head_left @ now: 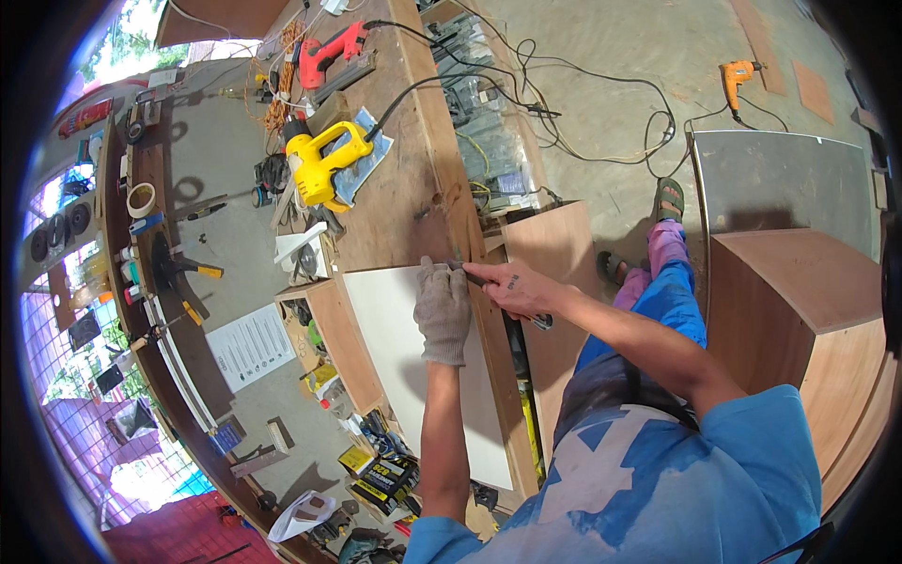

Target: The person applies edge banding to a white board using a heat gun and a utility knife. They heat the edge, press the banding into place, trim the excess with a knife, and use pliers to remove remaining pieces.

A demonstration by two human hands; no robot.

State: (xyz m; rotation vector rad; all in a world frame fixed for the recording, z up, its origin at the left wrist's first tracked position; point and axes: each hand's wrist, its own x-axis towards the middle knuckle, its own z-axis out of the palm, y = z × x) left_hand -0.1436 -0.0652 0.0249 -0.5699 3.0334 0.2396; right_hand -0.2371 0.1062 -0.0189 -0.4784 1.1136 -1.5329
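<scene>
On the wooden bench [413, 221]: our white panel [470, 404] lies flat, and both hands are at its far end.
Gloved left hand [440, 310]: laid over the panel's end with its back to us, fingers pointing away; we cannot tell whether they pinch anything.
Bare right hand [512, 289]: closed around a slim dark tool [477, 278], just beside the gloved fingertips; we cannot make out the tool's tip.
Slip risk: should the tool be sharp and skid, we judge the gloved fingertips the most exposed, because they lie so near it.
Panel shift: the glove seems to be our main hold on the panel, so uneven pressure at that end could swing it and scuff its white face.
Yellow power tool [324, 164]: lies beyond the panel near the bench's left side; if we shoved the panel forward, it might get knocked.
</scene>
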